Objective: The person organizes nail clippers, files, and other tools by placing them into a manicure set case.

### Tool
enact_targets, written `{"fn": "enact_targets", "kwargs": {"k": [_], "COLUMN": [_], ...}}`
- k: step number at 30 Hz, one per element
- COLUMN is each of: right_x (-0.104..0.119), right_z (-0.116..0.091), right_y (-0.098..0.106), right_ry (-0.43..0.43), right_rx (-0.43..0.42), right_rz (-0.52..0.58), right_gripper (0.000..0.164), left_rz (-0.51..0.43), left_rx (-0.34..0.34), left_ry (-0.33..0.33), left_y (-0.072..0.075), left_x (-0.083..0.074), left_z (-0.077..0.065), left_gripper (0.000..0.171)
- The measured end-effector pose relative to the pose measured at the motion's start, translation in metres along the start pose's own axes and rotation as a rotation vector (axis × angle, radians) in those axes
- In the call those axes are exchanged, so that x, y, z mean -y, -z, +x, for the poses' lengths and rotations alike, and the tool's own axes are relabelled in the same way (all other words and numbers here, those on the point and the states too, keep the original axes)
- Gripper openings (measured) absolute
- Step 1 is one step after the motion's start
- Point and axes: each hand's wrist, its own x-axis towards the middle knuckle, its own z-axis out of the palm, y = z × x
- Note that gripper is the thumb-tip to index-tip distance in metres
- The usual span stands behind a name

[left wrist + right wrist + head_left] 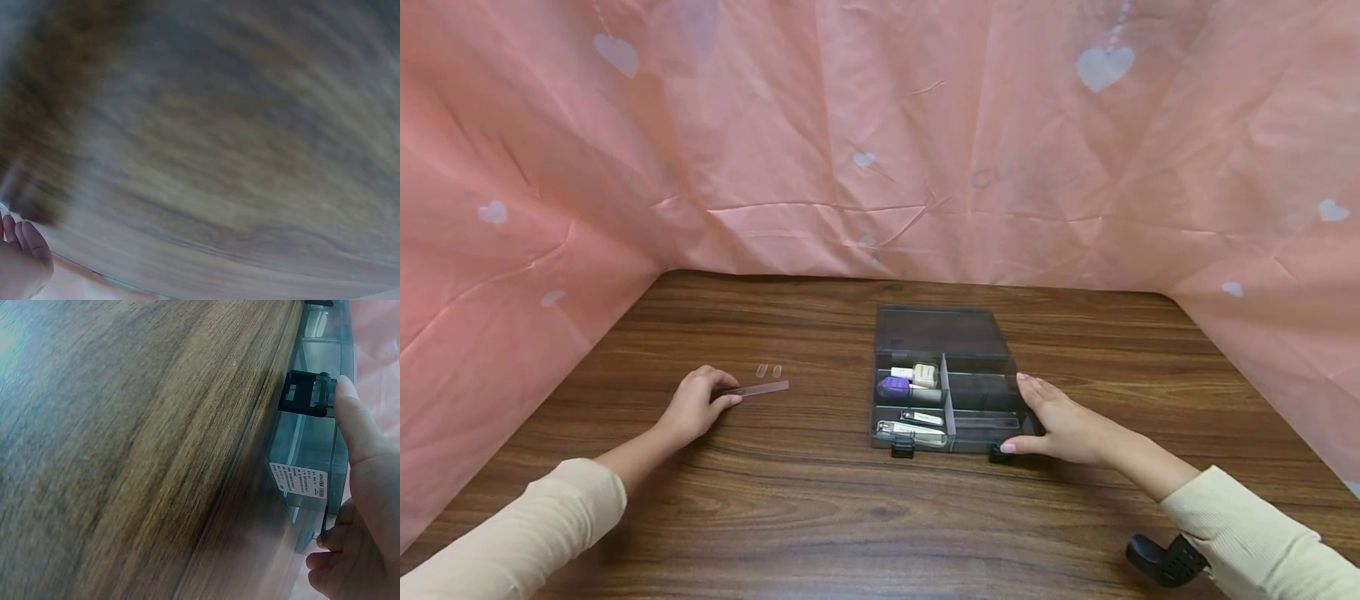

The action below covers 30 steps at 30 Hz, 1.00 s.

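On the worktop, the left hand has its fingers pinching a translucent strip near two clear pieces; the right hand grips an open box's side.

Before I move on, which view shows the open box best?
The head view: it takes in nearly the whole box, lid and compartments included. The right wrist view shows only outer walls, with latches, a label and the right hand on it. The left wrist view shows no recognisable part.

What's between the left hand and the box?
In the head view, the strip that hand holds and two clear pieces, then bare table.
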Motion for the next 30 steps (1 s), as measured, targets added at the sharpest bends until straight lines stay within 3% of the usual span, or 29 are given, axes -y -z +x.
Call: {"fn": "enact_targets", "kwargs": {"k": [11,20,30], "right_x": [-0.0004,-0.0001,0.0], "right_z": [0.0001,-0.0004,-0.0007], "right_y": [0.0001,0.0002,0.0002], "right_ry": [0.0,-0.001,0.0], "right_rx": [0.0,-0.003,-0.013], "right_rz": [0.006,0.002,-0.01], "right_gripper": [0.105,0.105,0.105], "left_rz": [0.011,0.019,0.017], "left_rx": [0.021,0.01,-0.015], "left_ry": [0.042,0.037,-0.031], "left_y": [-0.0006,0.0002,0.0012], "left_x": [0.004,0.0045,0.0047], "left_z": [-0.001,0.0006,0.0008], "left_gripper": [0.008,0.007,0.011]}}
